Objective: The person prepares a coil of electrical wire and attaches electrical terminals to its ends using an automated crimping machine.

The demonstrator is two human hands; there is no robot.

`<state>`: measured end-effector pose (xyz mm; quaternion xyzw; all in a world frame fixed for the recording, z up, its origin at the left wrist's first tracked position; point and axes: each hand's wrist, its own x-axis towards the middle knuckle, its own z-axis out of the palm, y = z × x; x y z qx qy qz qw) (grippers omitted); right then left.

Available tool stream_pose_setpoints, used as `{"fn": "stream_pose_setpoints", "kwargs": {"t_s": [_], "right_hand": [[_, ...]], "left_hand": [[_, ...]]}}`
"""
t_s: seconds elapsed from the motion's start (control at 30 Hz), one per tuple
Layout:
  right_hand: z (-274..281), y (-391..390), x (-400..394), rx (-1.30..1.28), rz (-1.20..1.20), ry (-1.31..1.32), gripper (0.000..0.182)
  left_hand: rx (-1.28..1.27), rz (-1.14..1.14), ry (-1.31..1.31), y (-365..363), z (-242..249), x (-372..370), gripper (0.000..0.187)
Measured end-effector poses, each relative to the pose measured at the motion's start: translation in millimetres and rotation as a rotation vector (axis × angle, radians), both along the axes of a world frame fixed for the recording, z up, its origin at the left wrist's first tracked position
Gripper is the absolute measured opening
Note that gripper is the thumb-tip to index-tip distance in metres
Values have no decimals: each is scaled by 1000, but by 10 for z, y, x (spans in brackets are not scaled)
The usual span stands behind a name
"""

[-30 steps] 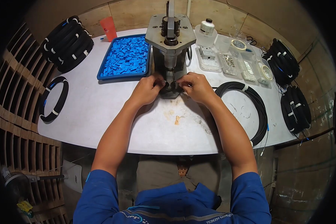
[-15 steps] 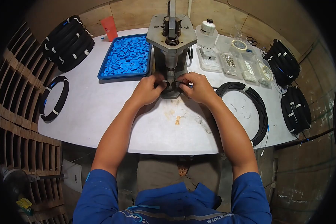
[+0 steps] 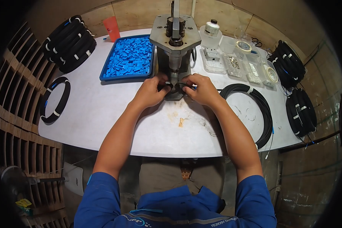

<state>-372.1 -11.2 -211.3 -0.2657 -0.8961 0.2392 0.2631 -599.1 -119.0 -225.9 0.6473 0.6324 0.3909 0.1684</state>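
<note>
A metal hand press (image 3: pixel 174 51) stands upright at the middle of the table. Both hands are at its base, one on each side of the ram's lower end. My left hand (image 3: pixel 152 92) is closed in a pinch at the left side; what lies between its fingertips is too small and dark to make out. On the other side my right hand (image 3: pixel 200 89) is closed on a thin black cable, its end pointing in at the press. That cable appears to run from the black cable coil (image 3: pixel 269 110) lying to the right.
A dark tray (image 3: pixel 102 76) of small blue pieces sits left of the press. Further left are a small cable coil (image 3: pixel 66 95) and stacked coils (image 3: pixel 70 43). On the right stand a white bottle (image 3: pixel 212 27), clear containers (image 3: pixel 233 65), tape rolls (image 3: pixel 243 46) and more coils (image 3: pixel 301 112).
My left fingertips have shifted very slightly at the press, and a pale glint beside them is now dark. My right hand and the cable look unmoved.
</note>
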Motion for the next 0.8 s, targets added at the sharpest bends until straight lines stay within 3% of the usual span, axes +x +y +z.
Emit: {"fn": "stream_pose_setpoints", "kwargs": {"t_s": [0.8], "right_hand": [[8,-11,-10,2,0,20,19]], "left_hand": [[19,-18,-7,-10,23,10,25]]}}
